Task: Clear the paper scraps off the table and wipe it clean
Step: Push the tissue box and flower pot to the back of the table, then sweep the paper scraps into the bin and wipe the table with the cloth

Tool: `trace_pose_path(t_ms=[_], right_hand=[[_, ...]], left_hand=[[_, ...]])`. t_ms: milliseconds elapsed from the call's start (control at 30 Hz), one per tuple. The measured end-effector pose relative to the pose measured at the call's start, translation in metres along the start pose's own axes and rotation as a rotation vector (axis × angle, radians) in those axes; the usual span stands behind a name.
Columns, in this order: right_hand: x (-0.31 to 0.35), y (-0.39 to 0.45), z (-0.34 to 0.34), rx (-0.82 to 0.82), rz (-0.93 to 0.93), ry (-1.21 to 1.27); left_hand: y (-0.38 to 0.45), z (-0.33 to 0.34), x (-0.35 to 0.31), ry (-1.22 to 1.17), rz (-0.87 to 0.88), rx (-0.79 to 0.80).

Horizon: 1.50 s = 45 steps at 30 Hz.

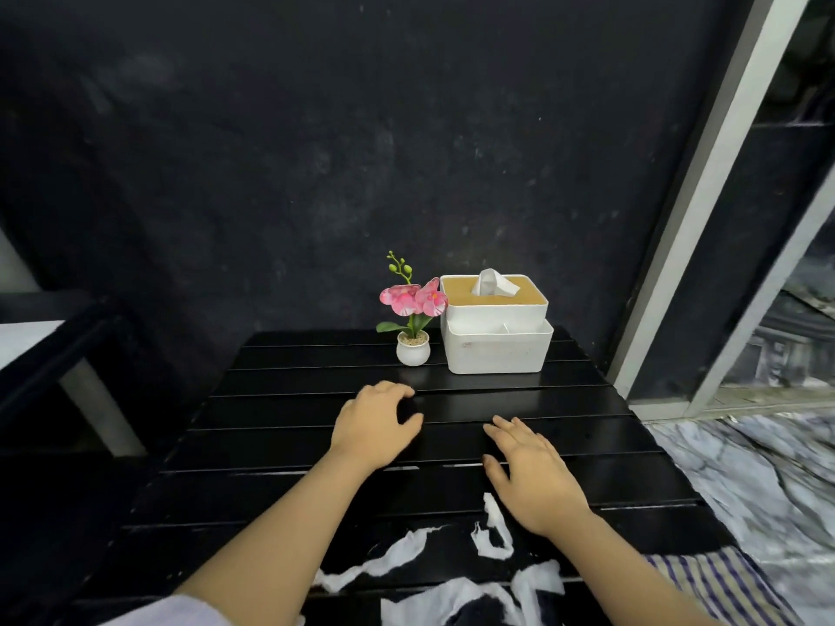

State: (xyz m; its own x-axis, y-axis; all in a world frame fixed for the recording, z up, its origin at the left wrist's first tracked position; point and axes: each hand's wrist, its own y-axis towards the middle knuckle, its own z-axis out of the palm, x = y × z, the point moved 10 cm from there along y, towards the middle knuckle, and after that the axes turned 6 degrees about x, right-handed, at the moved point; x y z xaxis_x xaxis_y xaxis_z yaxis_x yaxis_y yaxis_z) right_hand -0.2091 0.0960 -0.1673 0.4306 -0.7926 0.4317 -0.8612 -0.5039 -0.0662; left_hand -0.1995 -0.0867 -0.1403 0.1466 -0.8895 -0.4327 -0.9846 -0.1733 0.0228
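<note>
White paper scraps (452, 576) lie untouched on the black desk (542, 395) behind both hands, nearer the body, while the left hand (375, 422) curls empty and the right hand (533, 476) spreads flat, so gathering seems about to start, calling for drawing back.

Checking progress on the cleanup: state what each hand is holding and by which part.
Nothing is held. The left hand is curled and empty; the right hand lies open above the table.

Head view, steeply down over table (280, 399)
</note>
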Motion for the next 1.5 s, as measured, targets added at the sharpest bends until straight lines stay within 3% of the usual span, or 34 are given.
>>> trace_pose_path(t_ms=[167, 400, 833, 1333, 1500], right_hand=[[0.01, -0.018, -0.005, 0.086, 0.03, -0.002], [0.017, -0.07, -0.022, 0.096, 0.054, -0.052], [-0.048, -0.181, -0.023, 0.019, 0.147, -0.135], [-0.064, -0.209, -0.018, 0.006, 0.155, -0.056], [-0.075, -0.215, -0.037, -0.114, 0.248, -0.052]], left_hand=[[-0.043, -0.013, -0.005, 0.138, 0.015, 0.092], [-0.114, -0.042, 0.009, 0.177, -0.021, 0.097], [-0.247, -0.054, 0.079, 0.23, -0.194, 0.09], [-0.283, -0.034, 0.103, 0.105, -0.247, 0.01], [-0.284, -0.032, 0.107, 0.08, -0.238, -0.033]])
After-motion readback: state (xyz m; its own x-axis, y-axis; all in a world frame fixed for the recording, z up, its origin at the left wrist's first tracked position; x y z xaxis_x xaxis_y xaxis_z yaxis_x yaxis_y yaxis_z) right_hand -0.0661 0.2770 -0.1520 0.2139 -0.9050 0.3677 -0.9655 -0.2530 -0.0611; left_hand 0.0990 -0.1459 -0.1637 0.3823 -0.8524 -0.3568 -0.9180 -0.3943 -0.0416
